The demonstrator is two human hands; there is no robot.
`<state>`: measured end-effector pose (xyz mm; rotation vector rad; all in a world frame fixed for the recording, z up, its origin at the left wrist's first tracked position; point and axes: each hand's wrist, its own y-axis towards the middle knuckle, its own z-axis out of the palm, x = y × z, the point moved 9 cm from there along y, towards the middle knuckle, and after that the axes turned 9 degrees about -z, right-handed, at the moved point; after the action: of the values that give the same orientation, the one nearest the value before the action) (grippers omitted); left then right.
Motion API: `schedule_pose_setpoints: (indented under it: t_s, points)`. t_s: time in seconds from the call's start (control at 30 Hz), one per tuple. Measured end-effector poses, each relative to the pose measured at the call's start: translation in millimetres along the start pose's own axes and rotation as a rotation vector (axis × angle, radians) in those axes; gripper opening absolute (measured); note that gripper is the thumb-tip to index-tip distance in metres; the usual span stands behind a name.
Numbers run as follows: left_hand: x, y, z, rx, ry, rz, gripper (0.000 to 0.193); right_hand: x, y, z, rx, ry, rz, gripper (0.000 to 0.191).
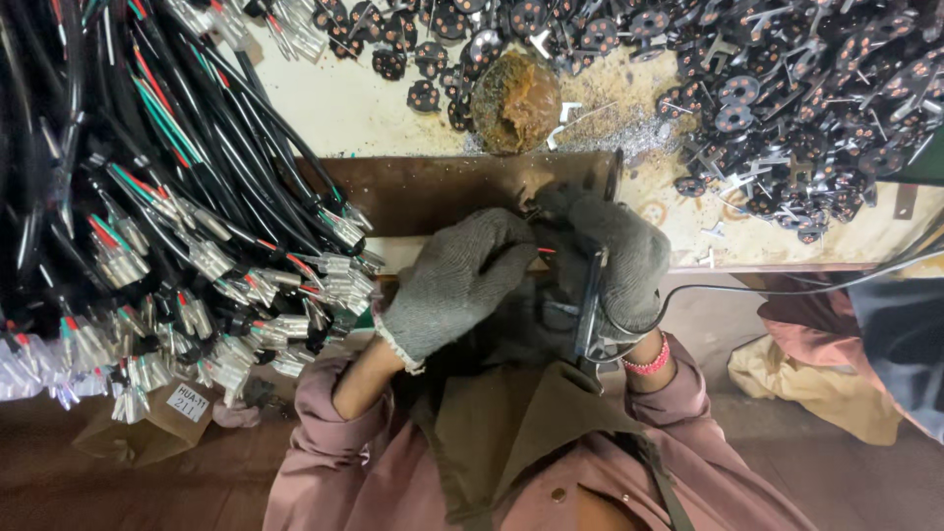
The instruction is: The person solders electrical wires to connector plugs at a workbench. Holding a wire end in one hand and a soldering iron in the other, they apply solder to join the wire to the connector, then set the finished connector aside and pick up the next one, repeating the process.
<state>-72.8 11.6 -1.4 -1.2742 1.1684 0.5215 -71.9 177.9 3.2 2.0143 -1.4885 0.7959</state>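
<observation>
At mid-frame our left grey-gloved hand pinches thin red wires; our right gloved hand grips a black tool, which might slip and burn us.

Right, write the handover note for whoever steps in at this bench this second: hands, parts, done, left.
Left hand: grey glove, closed around thin wires with red showing at the fingertips.
Right hand: grey glove, gripping a dark tool with a black cord running off to the right.
Both meet just in front of the brown block.
Parts: cable bundle with clear-sleeved metal terminals lies left; heap of black round discs lies top right; brown lump sits above the block.
Done: cannot be counted from here.
Left: the piece between the hands is unfinished.
</observation>
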Motion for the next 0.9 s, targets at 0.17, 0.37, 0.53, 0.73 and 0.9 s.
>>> schedule_pose_setpoints:
  t_s: [0.17,0.37,0.53,0.73,0.9]
  points:
    - [-18.6,-0.2,-12.1,-0.107,0.215,0.08,0.01,9.4,5.8,3.2,0.064,-0.106,0.017,0.027]
    - [-17.7,5.0,-8.7,-0.109,0.26,0.104,0.016,15.7,9.9,-7.0,-0.038,0.0,-0.015,0.041]
    - [-21.7,4.1,-5.3,-0.105,0.361,0.183,0.031,9.1,8.7,-3.4,-0.022,-0.037,0.082,0.031]
    - [-16.6,11.8,4.8,-0.205,0.426,0.097,0.022,16.4,15.0,-5.9,-0.007,-0.009,0.048,0.038]
    - [-10.2,13.7,6.4,-0.214,0.488,0.124,0.021,18.6,22.2,-8.0,-0.007,0.046,0.068,0.035]
